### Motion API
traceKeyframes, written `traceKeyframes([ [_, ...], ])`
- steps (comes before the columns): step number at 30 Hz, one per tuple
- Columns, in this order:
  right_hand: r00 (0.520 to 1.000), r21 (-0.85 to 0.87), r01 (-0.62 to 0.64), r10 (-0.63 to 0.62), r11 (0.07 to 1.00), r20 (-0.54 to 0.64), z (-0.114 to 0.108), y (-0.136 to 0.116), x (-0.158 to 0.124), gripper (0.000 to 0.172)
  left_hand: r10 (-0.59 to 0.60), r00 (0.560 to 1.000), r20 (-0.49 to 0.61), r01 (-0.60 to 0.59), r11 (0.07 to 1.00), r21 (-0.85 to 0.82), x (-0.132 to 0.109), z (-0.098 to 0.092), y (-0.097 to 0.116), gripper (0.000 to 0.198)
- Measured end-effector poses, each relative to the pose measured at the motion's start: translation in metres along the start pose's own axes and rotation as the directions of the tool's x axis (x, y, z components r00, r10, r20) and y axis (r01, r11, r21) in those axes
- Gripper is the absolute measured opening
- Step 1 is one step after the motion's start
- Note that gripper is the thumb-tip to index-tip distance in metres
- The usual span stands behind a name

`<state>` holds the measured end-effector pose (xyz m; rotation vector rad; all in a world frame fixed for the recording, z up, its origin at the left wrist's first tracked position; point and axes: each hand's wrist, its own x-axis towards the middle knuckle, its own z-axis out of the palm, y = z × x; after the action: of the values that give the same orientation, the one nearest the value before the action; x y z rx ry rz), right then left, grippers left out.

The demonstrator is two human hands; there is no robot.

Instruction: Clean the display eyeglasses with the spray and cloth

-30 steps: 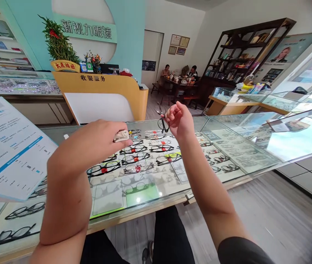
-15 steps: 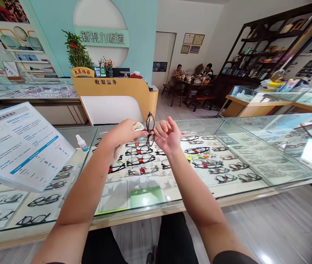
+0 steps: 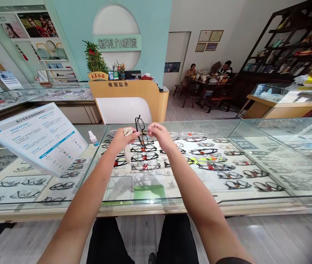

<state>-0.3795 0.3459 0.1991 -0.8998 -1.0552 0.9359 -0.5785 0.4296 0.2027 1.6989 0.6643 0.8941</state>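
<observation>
Black-framed eyeglasses (image 3: pixel 140 127) are held up nearly on end, slightly tilted, above the glass display case. My left hand (image 3: pixel 123 140) pinches them near the bridge between thumb and fingers. A pale cleaning cloth (image 3: pixel 127 151) is also held in that hand and hangs below it. On the other side, my right hand (image 3: pixel 160 134) has its fingers bent and closed at the edge of the eyeglasses. Its fingertips are small and partly hidden, but they appear to grip the frame. Rows of spectacle frames (image 3: pixel 145 157) lie under the glass below both hands.
A small white spray bottle (image 3: pixel 93 139) stands on the glass to the left, beside a large tilted printed sign (image 3: pixel 39 137). The counter's front edge (image 3: pixel 156 211) runs close before my legs. Beyond stands a cashier desk (image 3: pixel 128 88); two people (image 3: pixel 225 70) sit at a table at the back.
The view has swung left, so the scene sits further right. The eyeglasses have tilted and turned. My right hand has rolled over from palm-up, its fingers now at the frame; the cloth hangs lower in view.
</observation>
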Motion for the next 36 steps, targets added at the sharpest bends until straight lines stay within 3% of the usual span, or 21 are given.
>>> traceKeyframes([
  [4,0.985,-0.100,-0.139,0.148,0.985,0.089,0.001,0.017,0.004,0.033,-0.008,0.999,-0.041,0.007,0.999,-0.040,-0.005,0.001,-0.013,0.057],
  [18,0.966,0.089,-0.201,0.182,0.976,0.185,-0.003,0.021,0.005,0.038,-0.082,0.997,0.002,0.081,0.988,-0.131,-0.007,0.007,-0.011,0.063],
  [27,0.969,0.201,-0.217,0.185,0.955,0.166,-0.006,0.027,0.006,0.033,-0.047,0.999,0.024,0.049,0.991,-0.121,-0.005,0.006,-0.013,0.057],
  [36,0.961,0.295,-0.264,0.225,0.918,0.161,-0.014,0.029,0.013,0.031,-0.089,0.996,0.011,0.089,0.962,-0.257,-0.001,0.007,-0.013,0.053],
])
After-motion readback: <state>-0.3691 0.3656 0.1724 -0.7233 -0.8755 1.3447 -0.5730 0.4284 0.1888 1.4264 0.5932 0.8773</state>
